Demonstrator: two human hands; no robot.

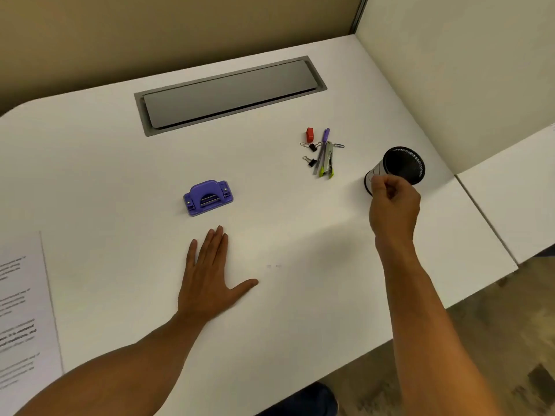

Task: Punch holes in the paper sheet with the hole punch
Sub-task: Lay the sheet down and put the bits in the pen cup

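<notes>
We note our left hand [210, 271] lying flat on the desk [120, 163], fingers spread, palm down, holding nothing; it rests just short of the purple hole punch [208, 197], apart from it, and looks placed to steady us or to reach forward. The punch sits near the middle of the desk, upright, handle up. Our right hand [393, 202] is curled closed against the near wall of the black mesh pen cup [396, 169] by the right edge; the cup tilts toward us, so we judge the hand grips it, though the contact is partly hidden. The printed paper sheet [24, 310] lies at the left edge, well apart from the punch, text up. Between punch and cup lie a stapler [327, 163], a purple pen [322, 148], binder clips [312, 154] and a red sharpener [310, 134], likely tipped out. Punching has not begun: sheet and punch must first be brought together.
</notes>
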